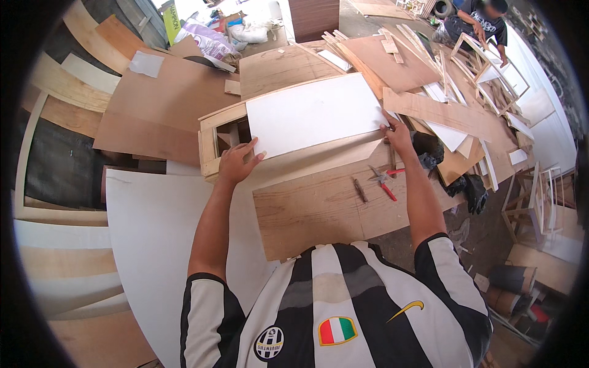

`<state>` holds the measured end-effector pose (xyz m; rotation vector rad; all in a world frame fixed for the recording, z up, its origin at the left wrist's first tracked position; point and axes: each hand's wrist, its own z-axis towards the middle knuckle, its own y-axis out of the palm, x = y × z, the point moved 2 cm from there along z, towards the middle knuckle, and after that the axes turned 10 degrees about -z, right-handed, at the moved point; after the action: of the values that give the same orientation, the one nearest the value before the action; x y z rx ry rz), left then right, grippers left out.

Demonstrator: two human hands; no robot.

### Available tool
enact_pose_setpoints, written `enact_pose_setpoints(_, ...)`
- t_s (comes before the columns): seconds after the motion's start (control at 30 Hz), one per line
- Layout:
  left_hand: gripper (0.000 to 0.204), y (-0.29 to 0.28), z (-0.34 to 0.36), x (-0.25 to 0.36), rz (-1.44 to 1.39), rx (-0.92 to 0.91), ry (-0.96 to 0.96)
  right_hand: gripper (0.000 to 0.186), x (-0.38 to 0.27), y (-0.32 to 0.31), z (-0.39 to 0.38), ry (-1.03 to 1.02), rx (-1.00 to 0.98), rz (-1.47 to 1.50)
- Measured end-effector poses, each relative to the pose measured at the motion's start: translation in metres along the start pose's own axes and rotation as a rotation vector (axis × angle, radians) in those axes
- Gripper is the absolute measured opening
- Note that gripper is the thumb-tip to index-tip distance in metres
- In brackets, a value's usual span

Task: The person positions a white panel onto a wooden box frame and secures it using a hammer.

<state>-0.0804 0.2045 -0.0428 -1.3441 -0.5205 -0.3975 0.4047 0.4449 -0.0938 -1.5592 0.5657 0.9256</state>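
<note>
A white panel (313,113) lies on a long pale wooden box frame (208,150), whose open left end shows a dark inside. My left hand (239,158) grips the panel's left end near its front corner, thumb and forefinger at the edge. My right hand (396,132) holds the right end, fingers curled at the edge. Below the box, red-handled pliers (386,187) and a thin dark tool (360,190) lie on a plywood board (307,214).
Wood strips and offcuts (460,122) pile at the right beside black plastic (475,193). A person (463,27) works at the upper right among light wooden frames (503,80). Brown and white boards (147,104) lie left, with sacks (245,30) behind.
</note>
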Motion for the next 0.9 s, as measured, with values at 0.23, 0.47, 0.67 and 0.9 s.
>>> enact_pose_setpoints(0.23, 0.1, 0.015, -0.004, 0.041, 0.235, 0.076, -0.091, 0.061, 0.008, 0.002, 0.001, 0.076, -0.023, 0.067)
enact_pose_setpoints(0.47, 0.11, 0.043, 0.004, 0.058, 0.477, 0.369, 0.026, 0.059, -0.009, 0.002, -0.004, -0.038, 0.072, -0.076)
enact_pose_setpoints(0.67, 0.098, 0.046, 0.03, 0.09, 0.39, 0.133, -0.119, 0.062, -0.017, -0.006, -0.011, 0.035, 0.003, -0.153)
enact_pose_setpoints(0.9, 0.069, 0.109, 0.06, 0.111, 0.226, 0.073, 0.222, 0.062, -0.006, -0.003, -0.009, -0.038, 0.029, -0.056)
